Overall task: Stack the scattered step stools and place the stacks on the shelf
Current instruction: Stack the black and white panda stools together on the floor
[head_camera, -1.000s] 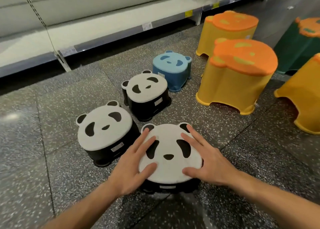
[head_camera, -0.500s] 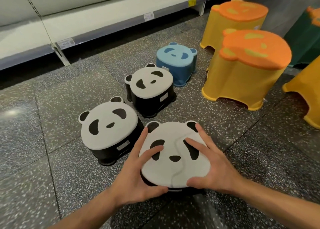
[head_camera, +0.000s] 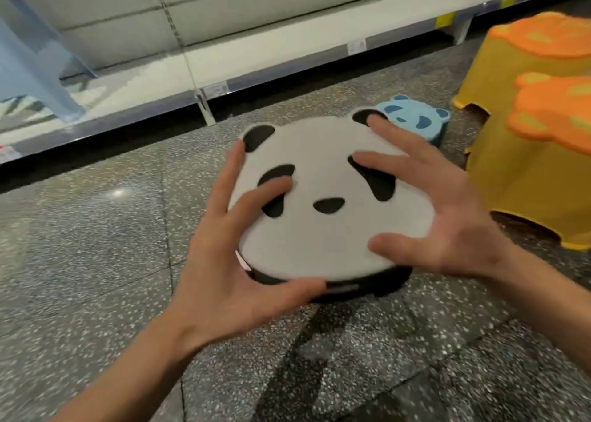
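Note:
A black step stool with a white panda-face top (head_camera: 323, 230) is held up off the floor in front of me. My left hand (head_camera: 236, 262) grips its left rim, thumb under the front edge. My right hand (head_camera: 444, 217) grips its right rim, fingers spread over the panda's eye and ear. A small blue panda stool (head_camera: 415, 118) peeks out just behind the held one. The other two black panda stools are hidden behind the held stool. The low white shelf (head_camera: 256, 54) runs along the back.
Two tall yellow stools with orange bear tops (head_camera: 527, 172) (head_camera: 524, 57) stand on the right. A pale blue object (head_camera: 35, 63) sits on the shelf at the far left. Speckled dark floor (head_camera: 96, 277) lies open to the left and in front.
Both hands have closed on the nearest panda stool and lifted it up toward the camera. It now covers the two other black panda stools. The view has tilted up toward the shelf.

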Demonstrator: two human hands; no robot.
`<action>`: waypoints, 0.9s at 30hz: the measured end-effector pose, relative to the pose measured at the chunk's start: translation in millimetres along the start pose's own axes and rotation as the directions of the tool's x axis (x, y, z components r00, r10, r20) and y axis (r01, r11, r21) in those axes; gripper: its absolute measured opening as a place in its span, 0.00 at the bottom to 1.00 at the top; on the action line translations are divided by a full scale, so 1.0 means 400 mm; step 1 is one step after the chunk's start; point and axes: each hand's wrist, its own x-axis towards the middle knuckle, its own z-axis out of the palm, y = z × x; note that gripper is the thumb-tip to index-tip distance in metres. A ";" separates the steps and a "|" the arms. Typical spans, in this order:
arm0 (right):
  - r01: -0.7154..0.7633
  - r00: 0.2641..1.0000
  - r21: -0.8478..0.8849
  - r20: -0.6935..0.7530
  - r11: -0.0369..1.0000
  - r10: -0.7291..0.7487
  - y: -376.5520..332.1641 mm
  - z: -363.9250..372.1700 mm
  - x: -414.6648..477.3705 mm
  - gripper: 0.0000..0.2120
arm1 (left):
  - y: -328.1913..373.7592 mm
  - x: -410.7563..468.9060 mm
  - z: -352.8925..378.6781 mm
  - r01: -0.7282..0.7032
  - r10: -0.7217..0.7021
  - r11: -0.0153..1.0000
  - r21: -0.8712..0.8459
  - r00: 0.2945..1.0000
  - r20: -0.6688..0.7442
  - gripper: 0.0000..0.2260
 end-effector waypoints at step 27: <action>-0.125 0.877 -0.193 0.438 0.973 0.200 0.226 0.392 0.182 0.31 | -0.378 0.032 0.099 0.265 -0.373 0.847 0.460 0.914 0.160 0.33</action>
